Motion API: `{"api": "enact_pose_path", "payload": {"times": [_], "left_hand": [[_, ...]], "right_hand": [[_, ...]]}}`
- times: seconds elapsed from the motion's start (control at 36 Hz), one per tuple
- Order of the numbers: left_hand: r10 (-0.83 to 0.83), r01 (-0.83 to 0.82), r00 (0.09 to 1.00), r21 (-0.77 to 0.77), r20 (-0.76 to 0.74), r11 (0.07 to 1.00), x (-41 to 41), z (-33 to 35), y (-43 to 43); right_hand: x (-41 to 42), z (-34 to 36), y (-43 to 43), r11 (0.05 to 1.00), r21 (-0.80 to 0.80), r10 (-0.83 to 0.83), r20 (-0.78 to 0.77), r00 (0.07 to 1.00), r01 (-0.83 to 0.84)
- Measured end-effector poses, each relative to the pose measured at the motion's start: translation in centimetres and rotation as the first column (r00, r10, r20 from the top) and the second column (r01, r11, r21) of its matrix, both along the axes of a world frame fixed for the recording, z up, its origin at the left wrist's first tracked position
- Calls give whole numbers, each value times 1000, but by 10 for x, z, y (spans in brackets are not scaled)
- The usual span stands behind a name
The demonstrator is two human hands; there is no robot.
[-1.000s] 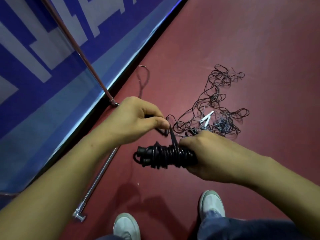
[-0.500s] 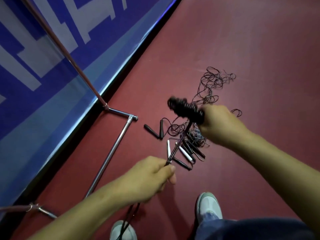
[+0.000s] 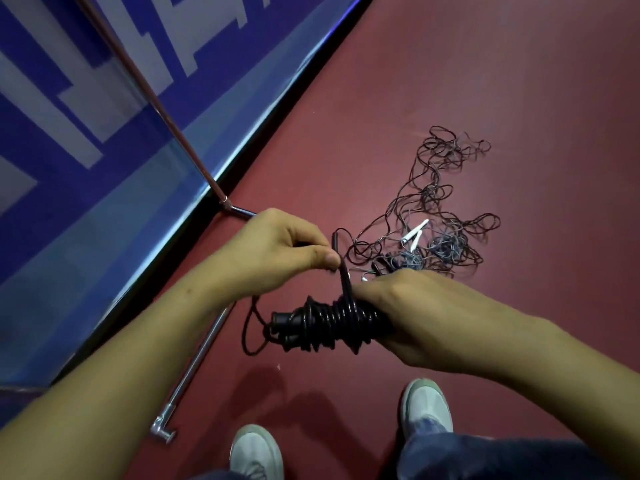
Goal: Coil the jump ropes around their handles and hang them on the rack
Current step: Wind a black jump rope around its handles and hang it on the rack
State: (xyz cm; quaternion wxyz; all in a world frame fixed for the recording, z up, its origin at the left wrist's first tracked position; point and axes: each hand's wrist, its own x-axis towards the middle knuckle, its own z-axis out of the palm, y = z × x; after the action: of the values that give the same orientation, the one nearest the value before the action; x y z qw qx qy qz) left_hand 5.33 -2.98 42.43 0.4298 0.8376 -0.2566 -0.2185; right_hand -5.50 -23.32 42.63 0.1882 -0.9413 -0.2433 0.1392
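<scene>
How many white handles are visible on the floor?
2. One white handle lies in the tangled rope pile beyond the right hand; the second white handle lies right beside it. That hand may hide others.

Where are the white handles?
In the head view, the white handles lie on the floor inside the rope tangle, just beyond the right hand.

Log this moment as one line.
stage: coiling, not hung | right hand: grips black rope-wound handle bundle | left hand: pinches black rope strand above bundle | tangled rope pile: on red floor
</scene>
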Motion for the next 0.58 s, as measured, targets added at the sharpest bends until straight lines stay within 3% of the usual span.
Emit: {"api": "enact_pose_path", "payload": {"times": [0.08,0.14,0.19,0.25,0.33,0.44,0.53,0.58], "left_hand": [[-21,2,981,-97,-191,995,-7,-13,0],[-35,19,969,-69,-246,997,-18,-24,-3],[-26,-36,911,-142,-411,989,-32,-32,-11],[0,-149,839,-229,-545,962,-39,-40,-21],[49,-189,789,-166,-612,968,-47,-46,-31],[111,-108,872,33,-476,994,-54,-40,-28],[8,26,994,311,-105,950,-51,-24,-27],[-140,71,984,486,108,871,-54,-9,-29]], "right_hand": [[9,6,-2,979,193,-73,-8,997,73],[17,8,-7,954,254,-159,-11,987,157],[24,6,-12,920,306,-240,-53,969,245],[31,1,-14,904,287,-311,-69,948,317],[41,-10,-21,883,210,-419,-48,907,419],[45,-20,-34,865,96,-498,52,866,492],[42,-28,-29,844,-128,-510,108,853,521],[40,-35,-22,835,-214,-497,105,862,507]]}}
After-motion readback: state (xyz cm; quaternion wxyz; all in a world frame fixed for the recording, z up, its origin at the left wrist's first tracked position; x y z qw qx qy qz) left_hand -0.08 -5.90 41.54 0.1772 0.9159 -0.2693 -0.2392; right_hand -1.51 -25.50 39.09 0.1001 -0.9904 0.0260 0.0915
